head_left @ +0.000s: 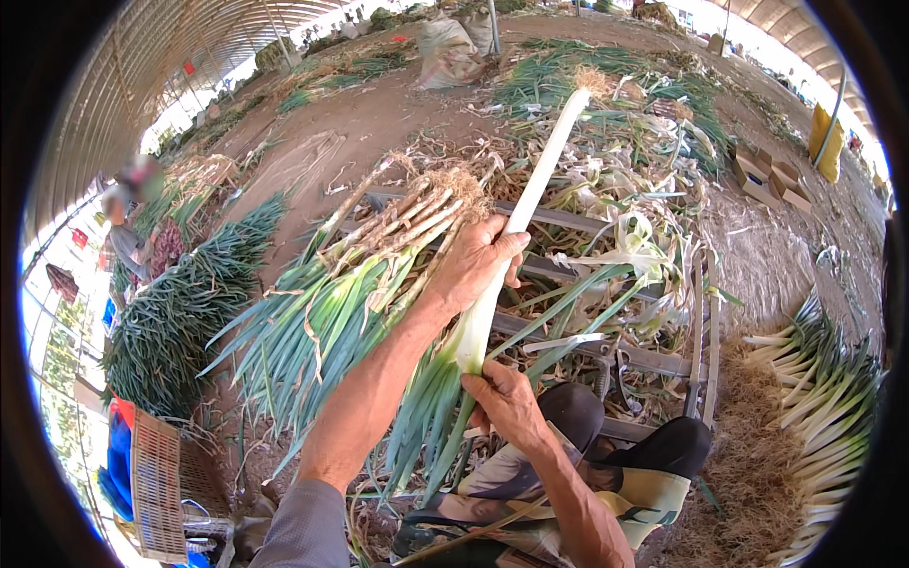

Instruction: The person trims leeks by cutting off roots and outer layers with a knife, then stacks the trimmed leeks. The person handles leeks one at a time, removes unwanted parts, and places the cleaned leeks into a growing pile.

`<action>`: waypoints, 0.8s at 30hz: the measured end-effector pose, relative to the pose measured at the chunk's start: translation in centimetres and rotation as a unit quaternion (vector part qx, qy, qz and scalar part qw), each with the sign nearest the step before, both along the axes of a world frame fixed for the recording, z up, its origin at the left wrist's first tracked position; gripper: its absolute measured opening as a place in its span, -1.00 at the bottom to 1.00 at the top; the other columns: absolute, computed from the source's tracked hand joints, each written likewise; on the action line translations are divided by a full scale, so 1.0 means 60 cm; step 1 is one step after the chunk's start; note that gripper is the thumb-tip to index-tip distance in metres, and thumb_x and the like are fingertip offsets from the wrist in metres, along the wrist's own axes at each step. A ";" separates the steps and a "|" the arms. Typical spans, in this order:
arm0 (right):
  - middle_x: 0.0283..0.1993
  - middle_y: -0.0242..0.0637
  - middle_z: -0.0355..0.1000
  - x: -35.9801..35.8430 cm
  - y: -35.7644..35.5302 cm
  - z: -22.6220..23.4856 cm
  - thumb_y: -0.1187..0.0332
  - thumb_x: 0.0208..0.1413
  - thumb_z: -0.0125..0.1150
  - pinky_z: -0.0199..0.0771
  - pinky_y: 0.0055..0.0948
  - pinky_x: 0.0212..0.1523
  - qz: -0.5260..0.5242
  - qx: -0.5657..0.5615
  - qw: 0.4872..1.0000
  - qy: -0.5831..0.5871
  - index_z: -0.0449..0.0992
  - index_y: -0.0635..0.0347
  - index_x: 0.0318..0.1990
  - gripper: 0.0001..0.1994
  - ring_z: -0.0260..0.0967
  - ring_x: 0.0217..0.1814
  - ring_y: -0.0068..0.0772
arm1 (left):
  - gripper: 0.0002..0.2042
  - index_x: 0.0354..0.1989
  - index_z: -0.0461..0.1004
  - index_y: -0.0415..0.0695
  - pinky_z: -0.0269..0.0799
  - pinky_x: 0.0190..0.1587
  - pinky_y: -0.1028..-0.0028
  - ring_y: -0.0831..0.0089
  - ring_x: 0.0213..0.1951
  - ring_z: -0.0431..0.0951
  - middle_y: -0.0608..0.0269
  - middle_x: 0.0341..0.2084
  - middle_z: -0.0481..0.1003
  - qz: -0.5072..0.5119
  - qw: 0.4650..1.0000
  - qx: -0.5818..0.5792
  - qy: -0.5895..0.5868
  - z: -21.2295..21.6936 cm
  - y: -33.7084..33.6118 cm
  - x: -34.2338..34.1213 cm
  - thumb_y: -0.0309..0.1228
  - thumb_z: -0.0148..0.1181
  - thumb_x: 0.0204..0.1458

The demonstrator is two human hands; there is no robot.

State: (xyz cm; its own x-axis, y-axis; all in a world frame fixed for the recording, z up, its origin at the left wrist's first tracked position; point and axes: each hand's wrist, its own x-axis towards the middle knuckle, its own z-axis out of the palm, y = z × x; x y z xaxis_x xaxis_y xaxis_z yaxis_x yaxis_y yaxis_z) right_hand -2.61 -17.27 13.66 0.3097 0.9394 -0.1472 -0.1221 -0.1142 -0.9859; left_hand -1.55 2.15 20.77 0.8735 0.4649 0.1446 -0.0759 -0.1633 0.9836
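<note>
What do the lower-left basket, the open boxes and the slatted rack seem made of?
Basket: probably matte tan plastic, its lattice being regular; wicker is possible.
Open boxes: likely matte brown cardboard, given folded flaps.
Slatted rack: apparently dull grey metal, given straight bars.

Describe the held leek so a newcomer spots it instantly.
Start at the metal frame in the middle of the view. Over its left part, one leek slants up and rightward, held by the left grip mid-shaft and the right grip at the leaf base. Unlike the brown-stemmed leek pile just left, its thick shaft is clean white.
</note>
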 end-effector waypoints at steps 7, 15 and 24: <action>-0.46 -0.24 0.53 -0.109 -0.075 -0.030 0.33 0.33 0.18 0.56 -0.51 -0.61 0.212 0.018 0.977 -0.012 0.54 0.39 -0.11 -0.76 0.51 -0.56 -0.50 | -0.65 -0.02 0.45 -0.30 0.56 -0.59 0.57 0.56 -0.52 0.56 0.24 -0.45 0.50 0.062 0.998 -0.022 0.011 0.004 0.055 -0.006 -0.22 0.18 0.27; -0.09 0.04 0.55 0.212 -0.037 0.100 0.25 0.25 0.28 0.68 -0.41 -0.38 -0.286 0.120 0.949 -0.061 0.29 0.56 0.23 -0.42 0.60 -0.24 -0.33 | -0.79 -0.17 0.42 -0.22 0.30 -0.66 0.56 0.62 -0.64 0.39 0.33 -0.54 0.44 0.001 0.997 -0.074 0.024 0.012 0.062 -0.045 -0.29 0.13 0.29; 0.06 -0.34 0.50 0.245 -0.096 0.173 0.36 -0.09 0.31 0.38 -0.32 0.21 -0.068 0.067 0.414 -0.905 0.53 0.05 0.05 -0.56 0.32 0.32 -0.25 | -0.74 -0.23 0.41 -0.14 0.27 -0.58 0.55 0.63 -0.63 0.36 0.41 -0.61 0.39 -0.151 0.965 -0.038 0.213 0.034 -0.142 0.012 -0.17 0.12 0.28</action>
